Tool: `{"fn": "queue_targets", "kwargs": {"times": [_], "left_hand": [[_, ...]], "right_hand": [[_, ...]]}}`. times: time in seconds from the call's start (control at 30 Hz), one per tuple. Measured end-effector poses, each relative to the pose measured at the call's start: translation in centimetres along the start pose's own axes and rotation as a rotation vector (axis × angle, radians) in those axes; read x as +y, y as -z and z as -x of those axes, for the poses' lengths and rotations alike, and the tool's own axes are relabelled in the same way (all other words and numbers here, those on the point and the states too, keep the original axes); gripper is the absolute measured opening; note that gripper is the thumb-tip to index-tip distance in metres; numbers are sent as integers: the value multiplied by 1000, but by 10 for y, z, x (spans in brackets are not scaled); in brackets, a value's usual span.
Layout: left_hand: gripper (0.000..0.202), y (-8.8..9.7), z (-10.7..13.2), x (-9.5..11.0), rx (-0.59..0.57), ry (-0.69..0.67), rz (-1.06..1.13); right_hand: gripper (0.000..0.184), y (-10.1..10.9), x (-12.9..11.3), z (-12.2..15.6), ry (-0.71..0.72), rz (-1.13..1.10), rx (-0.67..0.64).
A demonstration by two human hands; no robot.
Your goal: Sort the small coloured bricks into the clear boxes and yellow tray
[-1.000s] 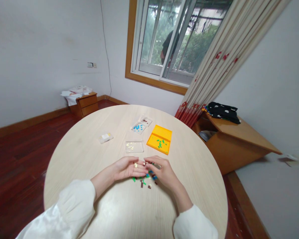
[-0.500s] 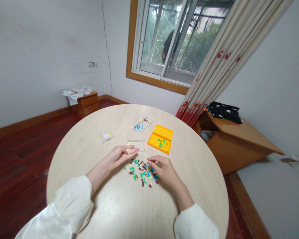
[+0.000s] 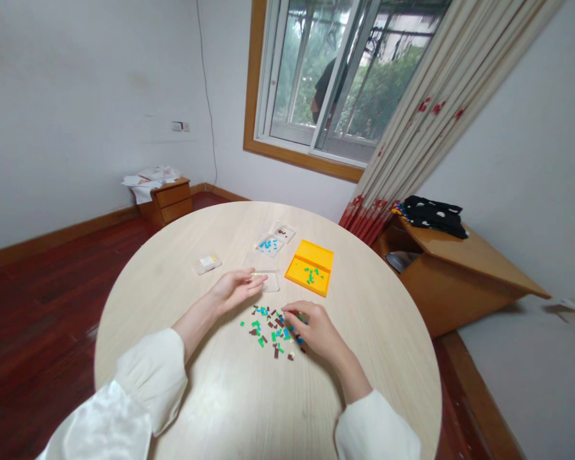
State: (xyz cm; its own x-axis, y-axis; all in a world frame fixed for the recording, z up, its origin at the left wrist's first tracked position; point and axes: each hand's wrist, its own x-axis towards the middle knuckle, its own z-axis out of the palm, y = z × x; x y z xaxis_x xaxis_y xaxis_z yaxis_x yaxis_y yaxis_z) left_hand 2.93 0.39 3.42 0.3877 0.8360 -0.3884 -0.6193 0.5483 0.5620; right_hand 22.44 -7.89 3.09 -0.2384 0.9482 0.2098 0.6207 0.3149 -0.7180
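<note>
My left hand (image 3: 234, 289) is open, palm turned up and fingers stretched out, over the near left part of a clear plastic box (image 3: 272, 281). Whether small pieces lie in its palm, I cannot see. Over the right side of a loose pile of small building bricks (image 3: 274, 332), my right hand (image 3: 312, 324) has thumb and fingertips pinched together. Anything between those fingertips is too small to make out. The pile mixes brown, green, blue and a few pale bricks, and my right hand hides part of it.
A yellow case (image 3: 310, 254) lies unfolded with green bricks inside. Beyond the clear box, another clear case (image 3: 269, 245) holds blue bricks and dark ones. A small closed clear box (image 3: 207, 264) lies at left on the round table (image 3: 220, 396).
My left hand has risen slightly away from me, covering more of the clear box. My right hand stays over the pile, nearly still. The view has shifted slightly.
</note>
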Motion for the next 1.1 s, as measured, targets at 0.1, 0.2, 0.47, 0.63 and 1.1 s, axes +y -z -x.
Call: {"fn": "queue_targets", "kwargs": {"times": [0.1, 0.2, 0.47, 0.63, 1.1], "left_hand": [[57, 1, 1, 0, 1, -15, -4], [59, 3, 0, 1, 6, -44, -53], [30, 7, 3, 6, 19, -26, -223], [33, 11, 1, 6, 21, 4, -386], [63, 18, -13, 8, -156, 178, -415]], "right_hand": [[17, 0, 0, 0, 8, 3, -1], [17, 0, 1, 0, 13, 10, -4], [18, 5, 5, 1, -23, -20, -12], [19, 12, 10, 4, -84, -41, -147], [14, 12, 14, 6, -140, -3, -339]]}}
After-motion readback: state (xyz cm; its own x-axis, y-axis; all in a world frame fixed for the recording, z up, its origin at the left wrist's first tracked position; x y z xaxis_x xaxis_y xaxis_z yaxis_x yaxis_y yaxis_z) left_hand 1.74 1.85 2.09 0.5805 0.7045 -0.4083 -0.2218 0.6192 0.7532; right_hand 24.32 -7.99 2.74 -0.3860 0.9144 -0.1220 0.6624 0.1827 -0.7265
